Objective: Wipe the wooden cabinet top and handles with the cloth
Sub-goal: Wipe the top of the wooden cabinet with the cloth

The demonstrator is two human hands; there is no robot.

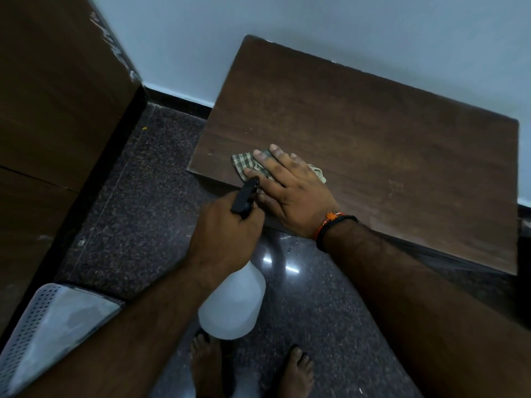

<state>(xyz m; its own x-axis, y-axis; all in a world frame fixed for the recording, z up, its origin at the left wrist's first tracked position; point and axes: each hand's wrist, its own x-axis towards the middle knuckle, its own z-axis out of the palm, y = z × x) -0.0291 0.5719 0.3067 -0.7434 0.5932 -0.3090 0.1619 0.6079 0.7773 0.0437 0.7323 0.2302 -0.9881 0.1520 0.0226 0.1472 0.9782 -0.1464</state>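
Nearest to us are our two bare forearms, crossing the lower part of the view above our bare feet [296, 369] on the dark speckled stone floor [138, 214]. Our left hand [224, 228] is clenched around the black trigger head of a white spray bottle [232, 303], which hangs below the fist, off the near edge of the cabinet. Our right hand [290, 191] lies flat with fingers spread and extended, pressing a checked cloth [247, 166] onto the wooden cabinet top [373, 133] near its front left corner. A black and orange wristband [330, 225] circles the right wrist. The cabinet stands against a pale wall [316, 30]. A white perforated panel [43, 326] shows at lower left, beside a tall brown wooden panel [57, 96].
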